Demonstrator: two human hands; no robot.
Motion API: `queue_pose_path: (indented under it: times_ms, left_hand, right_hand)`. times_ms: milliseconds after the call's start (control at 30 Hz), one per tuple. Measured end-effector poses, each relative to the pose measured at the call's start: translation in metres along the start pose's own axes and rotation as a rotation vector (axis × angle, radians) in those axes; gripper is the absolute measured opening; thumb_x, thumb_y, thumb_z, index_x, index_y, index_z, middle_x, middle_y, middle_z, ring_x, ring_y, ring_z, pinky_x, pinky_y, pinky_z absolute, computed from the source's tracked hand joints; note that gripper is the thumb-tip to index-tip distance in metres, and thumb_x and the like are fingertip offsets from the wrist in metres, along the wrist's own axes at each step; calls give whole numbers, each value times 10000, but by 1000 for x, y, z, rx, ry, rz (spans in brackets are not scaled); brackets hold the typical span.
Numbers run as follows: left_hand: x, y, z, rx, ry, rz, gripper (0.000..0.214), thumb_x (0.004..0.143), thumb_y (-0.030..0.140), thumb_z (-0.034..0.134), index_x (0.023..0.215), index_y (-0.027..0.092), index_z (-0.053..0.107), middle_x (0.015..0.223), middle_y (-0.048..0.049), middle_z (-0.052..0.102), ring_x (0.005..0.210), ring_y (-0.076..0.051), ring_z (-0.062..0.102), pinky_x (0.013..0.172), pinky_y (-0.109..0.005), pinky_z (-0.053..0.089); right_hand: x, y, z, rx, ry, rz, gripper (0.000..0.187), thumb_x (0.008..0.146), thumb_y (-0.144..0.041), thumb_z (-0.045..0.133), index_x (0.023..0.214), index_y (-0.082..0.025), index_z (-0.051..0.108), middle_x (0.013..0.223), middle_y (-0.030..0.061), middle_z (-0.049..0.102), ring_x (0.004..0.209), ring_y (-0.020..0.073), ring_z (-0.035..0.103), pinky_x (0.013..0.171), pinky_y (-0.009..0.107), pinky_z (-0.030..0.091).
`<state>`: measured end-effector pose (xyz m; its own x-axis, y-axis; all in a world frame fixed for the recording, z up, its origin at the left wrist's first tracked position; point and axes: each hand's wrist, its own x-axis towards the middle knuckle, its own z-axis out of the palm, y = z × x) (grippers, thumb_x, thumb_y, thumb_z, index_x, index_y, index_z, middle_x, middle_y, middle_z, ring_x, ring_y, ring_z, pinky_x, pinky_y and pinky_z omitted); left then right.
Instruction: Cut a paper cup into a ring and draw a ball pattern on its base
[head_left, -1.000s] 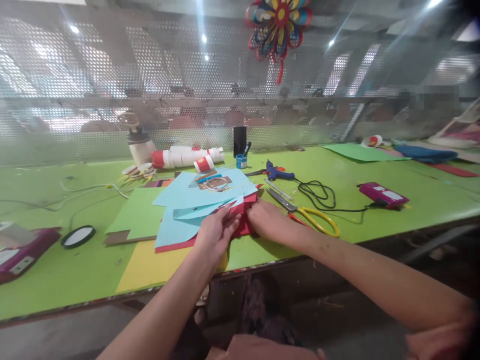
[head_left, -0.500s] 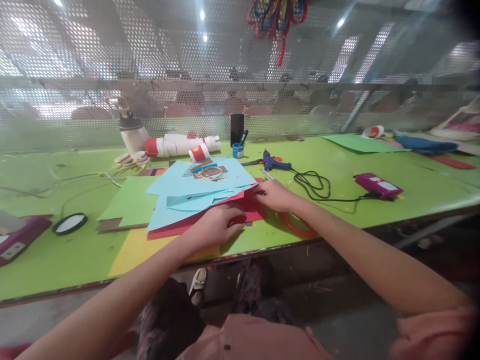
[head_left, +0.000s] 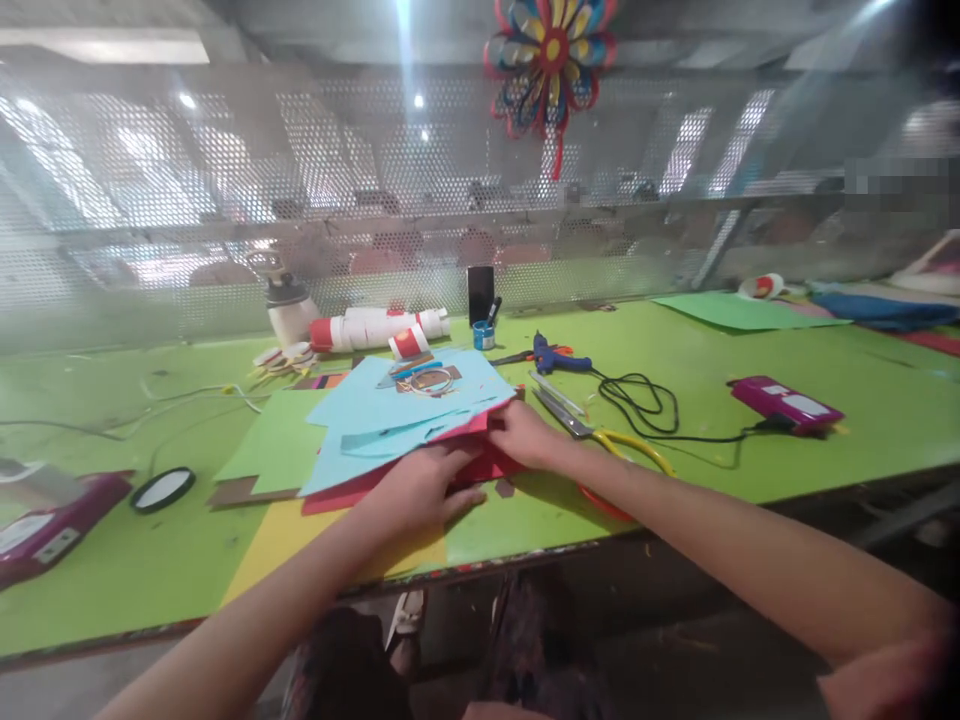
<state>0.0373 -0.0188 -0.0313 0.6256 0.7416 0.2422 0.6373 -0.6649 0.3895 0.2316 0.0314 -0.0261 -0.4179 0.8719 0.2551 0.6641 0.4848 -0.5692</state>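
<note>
My right hand (head_left: 521,434) has its fingers closed on the edge of red paper (head_left: 341,497) in a stack of sheets. My left hand (head_left: 427,487) lies over the front of that red paper, thumb and fingers apart, some fingertips hidden near the sheets. Pale blue sheets (head_left: 341,402) cover part of the red paper, their front edges lifted. On top of them rest a ring of thin wire (head_left: 427,380) and a blue pen-like tool (head_left: 418,369). Scissors with yellow and orange handles (head_left: 630,443) lie beside my right wrist, partly hidden by the forearm.
A blue glue gun (head_left: 559,355) with a black cord joins a purple box (head_left: 786,404) on the right. Green sheets (head_left: 274,440) and yellow paper (head_left: 281,540) lie to the left, near a round black-rimmed disc (head_left: 163,490). Paper cups (head_left: 390,328), a flask (head_left: 291,312) and a blue jar (head_left: 484,335) stand behind.
My right hand has moved slightly left with the red paper's edge, and the scissors show more beside it. My left hand stays at the paper's front. The view has tilted upward.
</note>
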Motion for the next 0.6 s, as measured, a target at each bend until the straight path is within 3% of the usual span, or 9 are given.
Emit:
queue_pose_path:
  times_ms: [100, 200, 333, 467, 600]
  left_hand:
    - [-9, 0, -2, 62, 3, 3, 368, 896, 394, 554, 1205, 204, 618, 1099, -131, 686, 981, -292, 629, 843, -382, 459]
    - [-14, -6, -4, 104, 14, -1, 362, 924, 392, 512, 1217, 201, 606, 1154, -136, 665, 1040, -289, 610, 870, -378, 449]
    - [-16, -17, -6, 150, 13, -8, 300, 944, 385, 469, 1070, 198, 666, 986, -109, 697, 883, -255, 641, 768, -347, 461]
    - [-10, -24, -6, 184, 21, 10, 337, 982, 332, 381, 986, 190, 686, 943, -100, 703, 877, -241, 639, 774, -341, 448]
    - [-8, -24, -8, 217, 43, 3, 336, 984, 319, 372, 913, 175, 667, 881, -104, 697, 835, -247, 633, 723, -340, 438]
  right_hand:
    - [-19, -3, -10, -22, 25, 42, 142, 872, -163, 563, 877, -168, 705, 956, 68, 734, 899, 189, 660, 816, 321, 484]
    - [-41, 2, -27, -64, 72, 152, 183, 852, -191, 533, 753, -174, 686, 749, 50, 714, 709, 199, 639, 662, 311, 457]
    - [-50, 13, -44, -92, 127, 275, 252, 884, -248, 501, 669, -176, 612, 620, 4, 620, 611, 169, 580, 588, 292, 431]
    - [-31, 16, -35, -88, 101, 330, 220, 922, -334, 574, 854, -132, 629, 780, -2, 638, 676, 128, 608, 652, 294, 507]
    - [-12, 12, -18, -53, 100, 338, 252, 933, -341, 574, 1075, -138, 620, 1027, 54, 654, 857, 170, 646, 756, 360, 548]
